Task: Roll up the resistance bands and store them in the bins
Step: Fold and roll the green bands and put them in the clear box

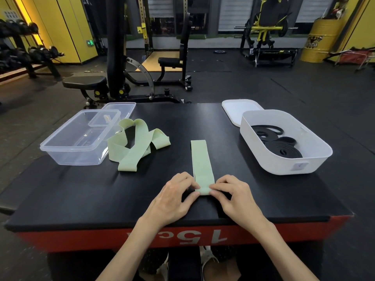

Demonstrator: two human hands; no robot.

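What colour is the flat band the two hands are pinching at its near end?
Pale green; the head view shows the flat band clearly.

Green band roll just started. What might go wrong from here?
1. Left hand and right hand pinch only the first fold of the flat band; uneven pressure may skew the roll, or it may spring open.
2. The loose band lies tangled beside the clear bin; lifting it may catch the bin.

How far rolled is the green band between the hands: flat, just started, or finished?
Just started. Left hand and right hand pinch one turn at the near end of the green band; the rest lies flat.
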